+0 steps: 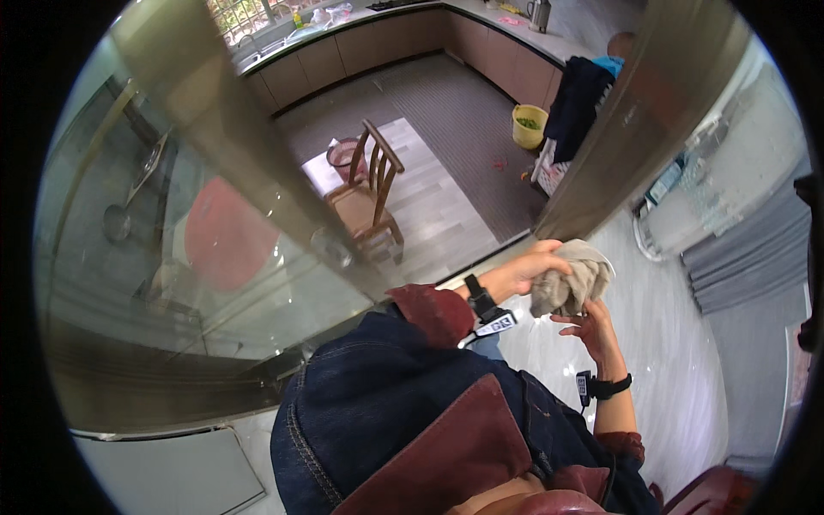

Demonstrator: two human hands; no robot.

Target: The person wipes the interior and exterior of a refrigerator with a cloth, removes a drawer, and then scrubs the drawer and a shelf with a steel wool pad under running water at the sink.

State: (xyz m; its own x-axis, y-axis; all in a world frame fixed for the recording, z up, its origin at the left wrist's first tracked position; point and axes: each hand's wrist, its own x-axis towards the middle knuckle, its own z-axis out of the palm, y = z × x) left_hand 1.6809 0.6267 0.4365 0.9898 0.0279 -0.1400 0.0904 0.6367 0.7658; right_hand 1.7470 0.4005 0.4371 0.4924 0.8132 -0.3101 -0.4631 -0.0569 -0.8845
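While left grip [534, 266] clamps crumpled beige cloth [580, 276] | right grip [594, 331]: fingers partly apart, touching cloth's lower edge | cloth: bunched between both grips

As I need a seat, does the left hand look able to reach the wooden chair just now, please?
Probably not: the left hand grips a beige cloth, and the wooden chair stands beyond the door threshold.

Cloth [577, 276]: beige-grey, crumpled into an uneven bundle with soft, overlapping folds, darker toward its 8 o'clock edge. It is held off the floor near 3 o'clock from the centre of view, the left hand [534, 268] grasping its 10 o'clock side, the right hand [594, 330] at its 5 o'clock edge.
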